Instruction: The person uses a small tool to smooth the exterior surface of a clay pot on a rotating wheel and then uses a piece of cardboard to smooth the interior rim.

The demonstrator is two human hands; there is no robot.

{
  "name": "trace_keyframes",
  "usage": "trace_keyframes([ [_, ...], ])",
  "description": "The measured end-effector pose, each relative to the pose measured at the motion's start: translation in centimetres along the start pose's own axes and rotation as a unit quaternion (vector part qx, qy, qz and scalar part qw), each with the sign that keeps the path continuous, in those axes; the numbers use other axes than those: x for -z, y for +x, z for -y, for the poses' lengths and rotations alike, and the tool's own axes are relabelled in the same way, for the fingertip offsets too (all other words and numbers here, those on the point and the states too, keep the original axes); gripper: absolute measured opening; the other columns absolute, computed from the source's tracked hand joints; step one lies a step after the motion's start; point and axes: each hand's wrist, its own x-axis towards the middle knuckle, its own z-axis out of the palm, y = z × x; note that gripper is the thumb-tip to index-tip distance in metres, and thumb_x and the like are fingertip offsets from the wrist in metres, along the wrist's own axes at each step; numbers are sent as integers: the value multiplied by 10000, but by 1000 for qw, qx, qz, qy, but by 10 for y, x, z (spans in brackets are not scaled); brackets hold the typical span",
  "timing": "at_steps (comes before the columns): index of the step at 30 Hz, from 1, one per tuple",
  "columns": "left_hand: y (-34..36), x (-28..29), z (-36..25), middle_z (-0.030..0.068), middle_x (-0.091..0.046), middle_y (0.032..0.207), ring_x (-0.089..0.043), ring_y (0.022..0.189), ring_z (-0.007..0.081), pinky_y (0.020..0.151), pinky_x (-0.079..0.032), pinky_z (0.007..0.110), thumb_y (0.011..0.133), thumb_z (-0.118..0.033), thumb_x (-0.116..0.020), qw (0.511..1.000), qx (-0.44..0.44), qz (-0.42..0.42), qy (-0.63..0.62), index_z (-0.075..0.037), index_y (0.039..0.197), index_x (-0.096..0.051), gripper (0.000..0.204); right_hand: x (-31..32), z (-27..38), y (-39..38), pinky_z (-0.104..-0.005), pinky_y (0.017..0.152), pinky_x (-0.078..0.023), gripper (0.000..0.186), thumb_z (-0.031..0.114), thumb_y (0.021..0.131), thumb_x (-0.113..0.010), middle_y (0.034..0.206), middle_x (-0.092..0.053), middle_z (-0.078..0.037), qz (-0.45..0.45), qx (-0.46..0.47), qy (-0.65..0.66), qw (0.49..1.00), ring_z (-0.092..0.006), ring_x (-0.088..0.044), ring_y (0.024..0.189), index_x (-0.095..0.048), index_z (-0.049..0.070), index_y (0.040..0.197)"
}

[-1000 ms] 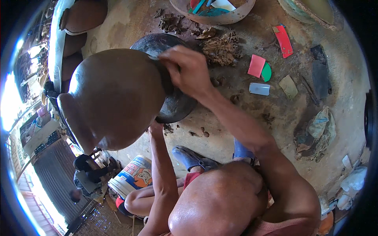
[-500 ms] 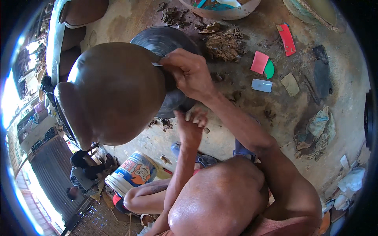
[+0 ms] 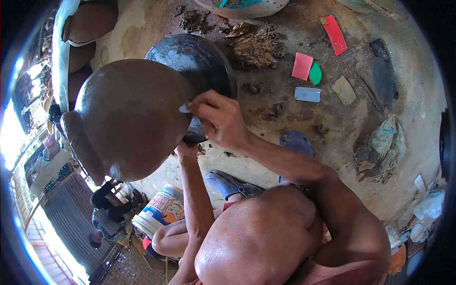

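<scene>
Around a clock face set on the whole view, the big brown clay pot (image 3: pixel 130 118) fills the space from the centre out to 10 o'clock, its thick rim (image 3: pixel 81 147) facing 8 o'clock and its lower wall beside the dark round wheel (image 3: pixel 211 59) at 11. The right hand (image 3: pixel 222 118), just above the centre, pinches a small pale scraper (image 3: pixel 184 108) between thumb and fingers, its edge at the pot's own 3 o'clock, seemingly against the wall. The left hand (image 3: pixel 186 148) reaches in from 7 o'clock to the pot's underside near the wheel's edge; its fingers are out of sight, so whether they grip, press or lie flat cannot be told. To work this wall well, I would lay the scraper at a low slant, keep the pressure light and even, and follow the curve in overlapping strokes, since a corner digging in could score the damp-looking clay. A steady left hand would help keep the pot from rocking. The pot's base and the inside of its mouth are hidden, and the fingers cover most of the scraper. The bowl (image 3: pixel 251 12) at 12 o'clock is cut off by the upper edge, and the other person (image 3: pixel 111 209) at 8 is too small to read clearly.
</scene>
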Motion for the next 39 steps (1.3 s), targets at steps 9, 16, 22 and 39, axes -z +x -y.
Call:
trace_keyframes([
  [9,39,42,-38,122,-600,1377,-589,1253,300,1062,-500,481,980,-466,-588,996,-7,56,70,-83,1399,-547,569,9,-5,16,-382,684,-570,199,-86,789,-690,882,-704,-135,-58,-23,7,998,-305,-703,751,-740,16,952],
  [16,36,32,-23,116,-596,1382,-596,1239,309,1044,-512,490,968,-454,-614,994,-59,11,93,-75,1390,-549,571,-6,-59,77,-375,699,-550,175,-85,842,-675,870,-699,-157,37,-32,8,999,-309,-712,791,-719,18,975],
  [22,-24,-28,43,120,-578,1401,-616,1201,319,1014,-543,485,1010,-572,-504,988,-84,-117,53,-120,1448,-474,630,9,-52,55,-361,694,-542,178,-109,831,-664,872,-697,-161,35,-51,20,998,-288,-714,802,-710,-10,972],
  [39,-56,-72,48,145,-527,1412,-557,1226,294,1000,-500,460,1011,-622,-449,968,-78,-217,96,-118,1486,-411,694,4,-33,42,-332,695,-584,330,-209,751,-615,906,-691,-128,20,-39,34,998,-254,-725,813,-711,-8,996],
])
